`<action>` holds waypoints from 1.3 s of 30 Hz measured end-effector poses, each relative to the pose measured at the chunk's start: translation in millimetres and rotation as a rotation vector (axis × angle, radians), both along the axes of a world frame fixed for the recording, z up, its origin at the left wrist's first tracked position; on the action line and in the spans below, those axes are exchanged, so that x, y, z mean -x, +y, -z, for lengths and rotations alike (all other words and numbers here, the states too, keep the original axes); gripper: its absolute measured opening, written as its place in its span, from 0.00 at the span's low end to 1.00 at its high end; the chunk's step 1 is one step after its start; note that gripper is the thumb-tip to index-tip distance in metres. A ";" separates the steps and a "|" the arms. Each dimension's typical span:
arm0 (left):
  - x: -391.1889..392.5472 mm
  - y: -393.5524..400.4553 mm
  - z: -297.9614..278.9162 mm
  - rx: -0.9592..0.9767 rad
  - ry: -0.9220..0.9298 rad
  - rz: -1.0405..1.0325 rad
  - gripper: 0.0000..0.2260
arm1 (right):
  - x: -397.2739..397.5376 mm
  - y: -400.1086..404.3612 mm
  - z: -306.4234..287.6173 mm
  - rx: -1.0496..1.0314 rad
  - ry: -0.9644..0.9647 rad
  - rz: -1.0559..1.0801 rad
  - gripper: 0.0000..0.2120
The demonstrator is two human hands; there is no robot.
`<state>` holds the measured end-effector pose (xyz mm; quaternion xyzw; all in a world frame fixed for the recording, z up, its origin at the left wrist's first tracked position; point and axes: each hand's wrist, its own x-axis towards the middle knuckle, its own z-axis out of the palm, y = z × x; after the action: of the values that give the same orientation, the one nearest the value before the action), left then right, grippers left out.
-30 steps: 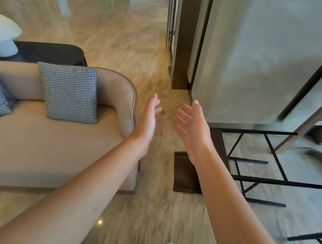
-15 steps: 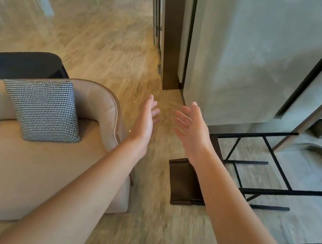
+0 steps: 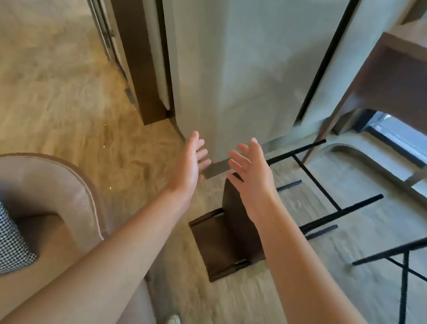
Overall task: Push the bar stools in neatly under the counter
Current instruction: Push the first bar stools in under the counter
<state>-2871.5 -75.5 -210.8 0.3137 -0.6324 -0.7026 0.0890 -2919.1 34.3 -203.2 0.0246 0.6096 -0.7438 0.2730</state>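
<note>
Reaching out over one fallen bar stool (image 3: 224, 244)
Holding left hand (image 3: 187, 167) and right hand (image 3: 253, 179) apart, fingers spread, gripping nothing; second bar stool (image 3: 414, 269) standing beside counter (image 3: 423, 81).

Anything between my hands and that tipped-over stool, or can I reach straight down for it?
Nothing visible blocks either hand. The right hand hovers open just above the fallen stool; the left hand is open beside it, over bare floor.
</note>
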 end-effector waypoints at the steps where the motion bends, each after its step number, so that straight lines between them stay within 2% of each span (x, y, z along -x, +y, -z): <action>1: 6.1 -6.5 0.2 -0.006 0.000 0.025 0.27 | 2.7 -5.0 -1.1 0.005 -0.010 0.024 0.26; 8: 38.2 -38.4 1.6 -0.038 -0.007 0.234 0.29 | 14.1 -33.5 -7.6 -0.005 -0.024 0.207 0.26; 18: 52.6 -38.4 -9.6 -0.070 0.029 0.354 0.28 | 13.9 -34.7 -15.9 0.002 -0.003 0.345 0.26; 22: 64.0 -29.1 -18.4 -0.071 0.050 0.399 0.28 | 18.6 -26.1 -22.6 0.007 0.017 0.366 0.25; 25: 70.0 -16.7 -20.9 -0.078 0.053 0.432 0.28 | 20.8 -14.6 -23.6 0.001 0.033 0.383 0.20; 29: 76.8 7.9 -24.1 -0.080 0.058 0.469 0.29 | 29.6 9.9 -23.2 0.012 0.031 0.434 0.25; 39: 96.6 63.0 -34.5 -0.059 0.072 0.497 0.29 | 45.6 64.5 -26.3 0.055 0.010 0.453 0.27</action>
<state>-2968.0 -12.5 -176.4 0.1258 -0.6659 -0.7318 -0.0730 -2964.7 98.8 -176.9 0.1498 0.5693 -0.8025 0.0967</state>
